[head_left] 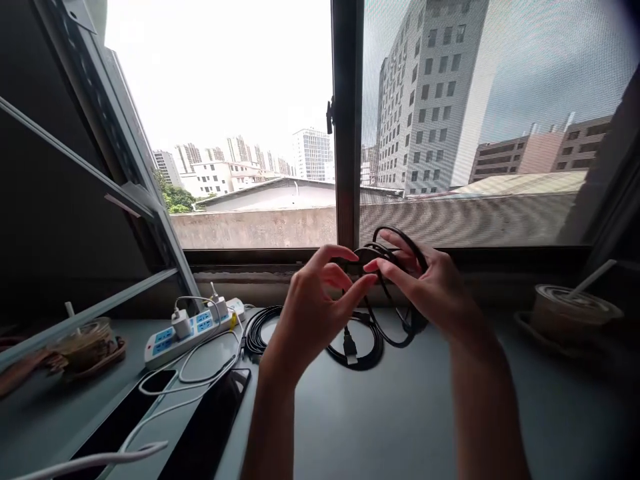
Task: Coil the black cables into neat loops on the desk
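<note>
My right hand (433,287) grips a loose coil of black cable (387,293), its thumb and fingers closed on the loops above the desk. Beside it on the left is my left hand (320,307), thumb and forefinger curved and apart, their tips close to the cable's left strands. I see nothing clearly pinched between them. Below the hands, a black plug (350,345) with a pale end shows inside another coiled black cable (367,363) on the desk. A further black cable coil (257,333) lies left of my left wrist, partly hidden by it.
A white power strip (187,337) with plugged-in chargers and white cords (185,383) stands at left. Dark flat devices (210,427) lie nearer me. Lidded drink cups stand at far right (570,313) and far left (85,343). A metal frame (145,193) slants up by the window.
</note>
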Available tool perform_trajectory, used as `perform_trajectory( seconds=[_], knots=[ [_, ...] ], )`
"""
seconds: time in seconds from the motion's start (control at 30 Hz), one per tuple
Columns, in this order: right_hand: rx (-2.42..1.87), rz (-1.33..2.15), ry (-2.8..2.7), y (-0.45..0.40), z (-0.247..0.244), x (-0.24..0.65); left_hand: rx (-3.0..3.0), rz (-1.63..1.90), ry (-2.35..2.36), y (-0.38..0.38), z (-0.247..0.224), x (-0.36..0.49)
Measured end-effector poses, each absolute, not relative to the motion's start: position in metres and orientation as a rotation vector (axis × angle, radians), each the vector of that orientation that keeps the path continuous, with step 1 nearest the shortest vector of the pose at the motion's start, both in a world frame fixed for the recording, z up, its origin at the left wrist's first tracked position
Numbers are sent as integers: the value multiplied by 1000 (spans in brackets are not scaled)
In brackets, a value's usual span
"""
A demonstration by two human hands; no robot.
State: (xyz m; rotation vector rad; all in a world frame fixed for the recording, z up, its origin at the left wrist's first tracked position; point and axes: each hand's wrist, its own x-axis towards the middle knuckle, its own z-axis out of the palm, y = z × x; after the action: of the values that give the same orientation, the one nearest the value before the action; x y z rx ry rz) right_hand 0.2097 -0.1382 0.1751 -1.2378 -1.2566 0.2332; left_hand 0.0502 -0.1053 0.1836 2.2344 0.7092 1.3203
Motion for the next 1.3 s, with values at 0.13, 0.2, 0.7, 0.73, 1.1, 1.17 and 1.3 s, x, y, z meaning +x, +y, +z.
perform_trajectory(
  seconds=[0.13, 0.2, 0.7, 0.73, 1.1, 1.17, 1.3],
  knots=[
    [-1271, -27, -1243, -148, 180, 214, 2400, 1570, 700, -91, 181, 43],
    [-1270, -139, -1231, -155, 182, 215, 2469, 1548, 709, -84, 177, 43],
    [-951, -180, -1504, -150, 176, 207, 1840, 1792, 679, -65, 164, 72],
    [-945, -138, -1507, -146, 175, 206, 1764, 1786, 718, -65, 164, 71],
    [-1016, 267, -1170, -127, 173, 199, 1294, 1597, 635, -74, 173, 67],
    [-981, 349, -1116, -130, 174, 203, 1375, 1477, 640, -69, 168, 73],
    [-900, 433, -1067, -134, 176, 206, 1507, 1123, 797, -54, 151, 89]
  ],
)
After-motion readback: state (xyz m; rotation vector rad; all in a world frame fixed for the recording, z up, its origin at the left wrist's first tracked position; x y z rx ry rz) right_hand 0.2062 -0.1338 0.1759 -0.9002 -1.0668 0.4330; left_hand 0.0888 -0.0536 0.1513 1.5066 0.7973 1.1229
